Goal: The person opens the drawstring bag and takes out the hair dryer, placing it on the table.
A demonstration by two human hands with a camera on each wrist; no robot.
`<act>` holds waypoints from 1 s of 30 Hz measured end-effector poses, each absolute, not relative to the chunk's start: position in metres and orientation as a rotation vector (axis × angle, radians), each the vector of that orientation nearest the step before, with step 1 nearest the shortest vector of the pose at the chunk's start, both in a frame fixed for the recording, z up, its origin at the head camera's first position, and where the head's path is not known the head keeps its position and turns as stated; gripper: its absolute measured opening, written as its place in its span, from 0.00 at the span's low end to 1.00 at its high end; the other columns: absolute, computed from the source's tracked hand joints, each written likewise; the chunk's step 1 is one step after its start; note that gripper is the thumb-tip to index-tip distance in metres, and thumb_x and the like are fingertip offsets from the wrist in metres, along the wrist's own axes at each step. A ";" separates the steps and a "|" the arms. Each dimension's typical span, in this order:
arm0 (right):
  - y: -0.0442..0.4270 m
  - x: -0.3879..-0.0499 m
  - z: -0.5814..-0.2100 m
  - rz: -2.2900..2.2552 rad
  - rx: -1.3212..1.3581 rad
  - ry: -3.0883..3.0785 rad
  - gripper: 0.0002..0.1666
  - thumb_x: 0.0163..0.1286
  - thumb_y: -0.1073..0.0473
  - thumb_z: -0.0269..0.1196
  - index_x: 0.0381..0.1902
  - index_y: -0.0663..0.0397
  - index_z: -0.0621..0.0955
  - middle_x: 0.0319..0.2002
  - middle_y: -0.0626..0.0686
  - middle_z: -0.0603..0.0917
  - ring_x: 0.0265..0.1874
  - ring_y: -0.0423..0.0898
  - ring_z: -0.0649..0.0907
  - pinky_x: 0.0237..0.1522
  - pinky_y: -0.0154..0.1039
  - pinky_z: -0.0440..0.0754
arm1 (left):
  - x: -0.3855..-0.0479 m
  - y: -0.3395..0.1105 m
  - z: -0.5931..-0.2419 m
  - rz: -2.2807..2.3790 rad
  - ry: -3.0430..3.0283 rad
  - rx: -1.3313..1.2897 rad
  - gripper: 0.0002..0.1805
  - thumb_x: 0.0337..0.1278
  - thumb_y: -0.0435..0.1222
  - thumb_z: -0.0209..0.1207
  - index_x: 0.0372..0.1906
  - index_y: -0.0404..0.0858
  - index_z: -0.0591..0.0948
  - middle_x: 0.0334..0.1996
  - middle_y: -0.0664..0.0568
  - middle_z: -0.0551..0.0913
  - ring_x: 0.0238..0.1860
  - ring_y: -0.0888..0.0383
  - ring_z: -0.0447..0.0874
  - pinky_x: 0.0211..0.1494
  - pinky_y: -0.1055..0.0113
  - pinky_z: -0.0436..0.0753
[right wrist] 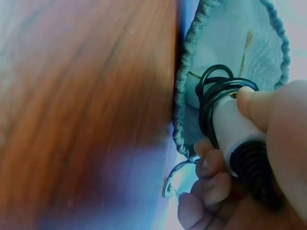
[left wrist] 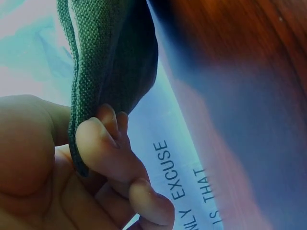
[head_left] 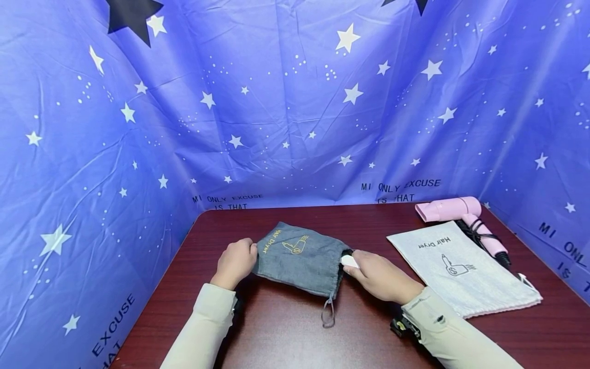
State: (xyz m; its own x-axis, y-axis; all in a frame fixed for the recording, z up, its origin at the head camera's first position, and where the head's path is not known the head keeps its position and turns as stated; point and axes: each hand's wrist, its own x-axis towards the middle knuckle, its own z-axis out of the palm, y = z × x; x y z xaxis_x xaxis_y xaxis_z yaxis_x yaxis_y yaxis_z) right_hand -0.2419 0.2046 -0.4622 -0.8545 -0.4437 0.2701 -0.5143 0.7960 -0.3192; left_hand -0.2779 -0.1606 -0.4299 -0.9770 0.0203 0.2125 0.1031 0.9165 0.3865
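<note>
A grey drawstring bag (head_left: 299, 264) with a yellow hair dryer print is held just above the table, its mouth facing right. My left hand (head_left: 236, 261) pinches the bag's closed left corner between thumb and fingers. At the mouth, my right hand (head_left: 380, 274) grips the white handle of a hair dryer (right wrist: 232, 120). Black cord is wound round that handle, and a black ribbed cord sleeve sticks out at its end. The rest of the hair dryer lies inside the bag, partly visible through the mouth in the right wrist view. A drawstring loop (head_left: 328, 312) hangs from the bag.
On the right of the dark red table (head_left: 286, 338) lies a white drawstring bag (head_left: 442, 287) with a hair dryer print. A pink hair dryer (head_left: 449, 209) with black cord round its handle lies behind it. Blue star-patterned cloth (head_left: 286, 102) surrounds the table's back and sides.
</note>
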 end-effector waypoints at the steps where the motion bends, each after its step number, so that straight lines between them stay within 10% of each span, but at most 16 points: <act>1: 0.205 -0.242 -0.462 0.576 0.754 -2.803 0.14 0.80 0.46 0.58 0.35 0.44 0.72 0.26 0.41 0.69 0.27 0.38 0.70 0.34 0.39 0.71 | -0.278 -0.161 -0.430 -0.598 -2.871 -0.093 0.13 0.73 0.41 0.53 0.37 0.40 0.85 0.42 0.37 0.89 0.40 0.38 0.88 0.38 0.42 0.82; 30: 0.211 -0.245 -0.459 0.530 0.740 -2.802 0.13 0.79 0.46 0.59 0.35 0.43 0.72 0.26 0.41 0.69 0.27 0.38 0.70 0.33 0.39 0.71 | -0.279 -0.170 -0.425 -0.607 -2.870 -0.034 0.16 0.73 0.41 0.51 0.28 0.39 0.80 0.37 0.35 0.87 0.37 0.37 0.87 0.37 0.42 0.81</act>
State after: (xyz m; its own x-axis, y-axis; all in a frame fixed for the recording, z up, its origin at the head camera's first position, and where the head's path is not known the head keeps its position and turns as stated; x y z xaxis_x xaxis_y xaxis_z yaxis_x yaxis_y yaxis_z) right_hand -0.2446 0.2105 -0.4592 -0.8559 -0.4383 0.2744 -0.5082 0.8110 -0.2898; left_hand -0.2791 -0.1697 -0.4246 -0.9781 -0.0201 0.2070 0.0655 0.9149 0.3984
